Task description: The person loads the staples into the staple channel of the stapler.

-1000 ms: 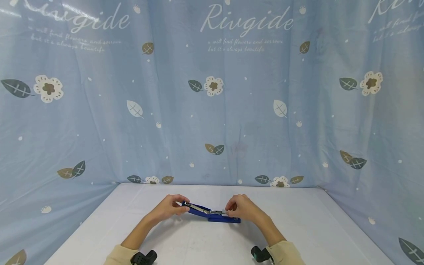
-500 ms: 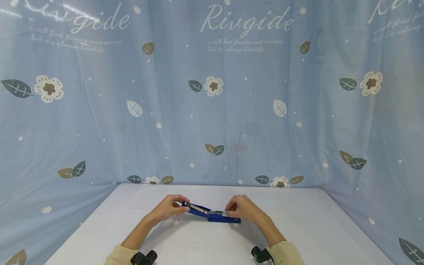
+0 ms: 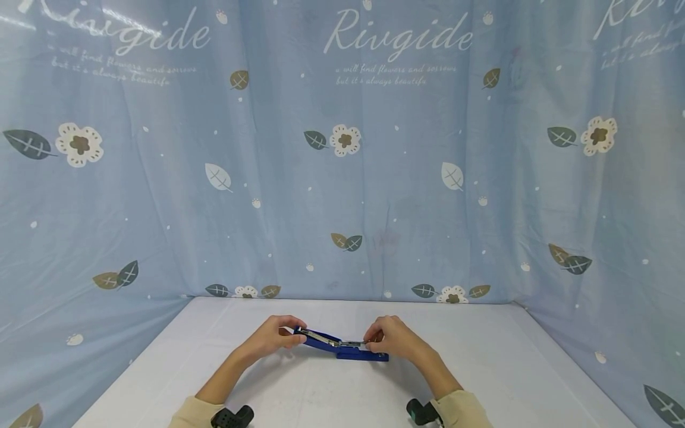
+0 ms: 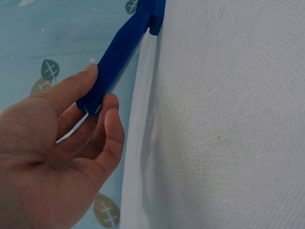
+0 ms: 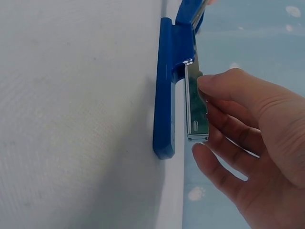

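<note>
A white table [image 3: 508, 368] is seen at the bottom of the head view, its surface showing a fine woven texture in both wrist views. It is enclosed at the back and on both sides by a light blue curtain [image 3: 407, 196], which is printed with white flowers, grey and brown leaves and small white dots. The word "Rivgide" [image 3: 398, 34] is printed in white script along the top, with 2 lines of smaller text beneath. Soft, even light is cast over the cloth.

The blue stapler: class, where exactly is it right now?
In the head view the blue stapler lies opened at the middle of the white table, between the left hand and the right hand.
</note>
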A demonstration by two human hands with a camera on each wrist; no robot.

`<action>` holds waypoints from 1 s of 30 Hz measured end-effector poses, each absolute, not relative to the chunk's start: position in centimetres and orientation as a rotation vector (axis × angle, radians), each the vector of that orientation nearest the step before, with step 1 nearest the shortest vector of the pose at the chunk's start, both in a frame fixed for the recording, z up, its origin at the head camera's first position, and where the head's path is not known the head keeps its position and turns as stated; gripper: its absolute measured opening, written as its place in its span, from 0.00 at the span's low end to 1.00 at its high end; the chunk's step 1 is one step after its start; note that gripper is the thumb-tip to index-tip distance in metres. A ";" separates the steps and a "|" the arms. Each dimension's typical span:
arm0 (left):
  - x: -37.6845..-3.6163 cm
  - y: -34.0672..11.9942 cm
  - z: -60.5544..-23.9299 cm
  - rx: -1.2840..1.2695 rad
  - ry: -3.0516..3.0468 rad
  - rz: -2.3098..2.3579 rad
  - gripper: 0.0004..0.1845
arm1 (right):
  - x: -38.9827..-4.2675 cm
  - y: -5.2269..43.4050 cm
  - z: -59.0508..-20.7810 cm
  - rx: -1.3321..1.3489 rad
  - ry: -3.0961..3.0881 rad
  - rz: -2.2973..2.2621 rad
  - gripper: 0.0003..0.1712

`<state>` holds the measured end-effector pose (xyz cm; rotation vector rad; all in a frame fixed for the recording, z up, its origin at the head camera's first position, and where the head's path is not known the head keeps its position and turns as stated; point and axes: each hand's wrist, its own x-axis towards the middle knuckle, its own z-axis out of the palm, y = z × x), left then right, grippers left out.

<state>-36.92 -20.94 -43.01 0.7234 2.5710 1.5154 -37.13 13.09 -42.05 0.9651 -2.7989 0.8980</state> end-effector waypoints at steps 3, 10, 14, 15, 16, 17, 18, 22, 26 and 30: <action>-37.0 -21.0 -43.0 0.730 2.570 1.515 0.19 | -37.2 13.3 -41.9 0.985 -2.798 0.888 0.06; -37.2 -21.0 -43.2 0.764 2.583 1.491 0.19 | -36.9 13.7 -41.4 0.960 -2.802 0.885 0.07; -37.1 -21.0 -43.1 0.768 2.591 1.478 0.19 | -36.8 13.9 -41.3 0.943 -2.805 0.887 0.07; -37.1 -21.0 -43.1 0.767 2.595 1.474 0.19 | -36.7 13.9 -41.3 0.941 -2.806 0.887 0.08; -37.1 -21.0 -43.1 0.763 2.595 1.473 0.19 | -36.7 14.0 -41.2 0.942 -2.805 0.889 0.08; -37.0 -21.0 -43.1 0.759 2.595 1.474 0.20 | -36.7 14.0 -41.1 0.944 -2.804 0.892 0.08; -37.0 -21.0 -43.1 0.755 2.595 1.474 0.20 | -36.7 14.0 -41.1 0.945 -2.804 0.897 0.08; -36.9 -20.9 -43.0 0.741 2.590 1.488 0.21 | -36.7 14.2 -40.9 0.949 -2.807 0.892 0.09; -36.9 -20.9 -43.0 0.740 2.588 1.493 0.20 | -36.6 14.5 -40.8 0.949 -2.811 0.867 0.08; -37.0 -21.0 -43.1 0.740 2.594 1.482 0.19 | -36.3 14.9 -40.5 0.960 -2.800 0.865 0.09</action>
